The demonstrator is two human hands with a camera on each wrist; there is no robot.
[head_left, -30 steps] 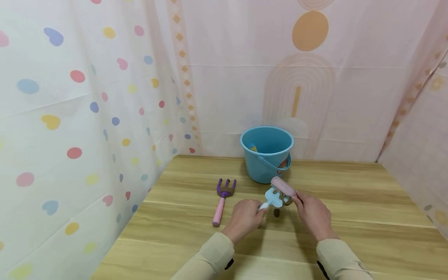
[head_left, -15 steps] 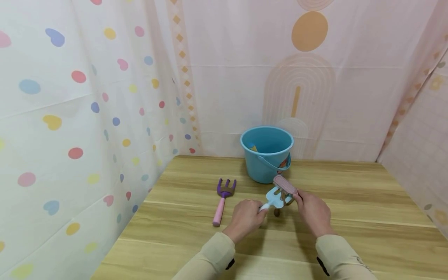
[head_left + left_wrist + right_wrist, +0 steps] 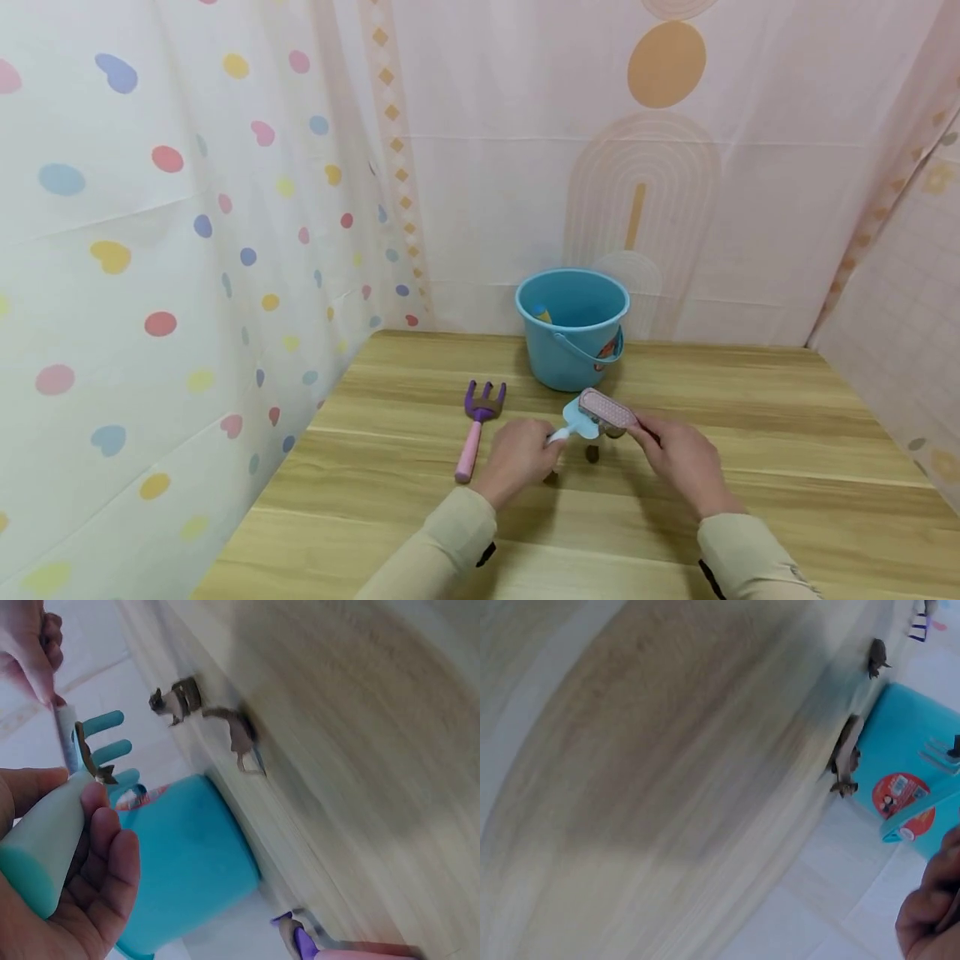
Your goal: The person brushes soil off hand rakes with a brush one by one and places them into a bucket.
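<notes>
My left hand grips the pale handle of a light blue toy rake, its tines pointing away to the right. My right hand pinches the handle of a pink tool with a flat, dotted oval head. That head overlaps the rake's tines in the head view, hiding part of them. In the left wrist view, a strip of brown, mud-like stuff clings to the rake near its tines. Brown lumps lie on the table below the hands.
Behind the hands stands a blue bucket with a yellow-and-blue thing inside. To the left, a purple toy rake with a pink handle lies on the wooden table, brown stuff on its head. Patterned curtains hang around.
The pink tool has dropped lower over the light blue rake and now covers more of its tines. My left hand has shifted slightly left with the rake.
</notes>
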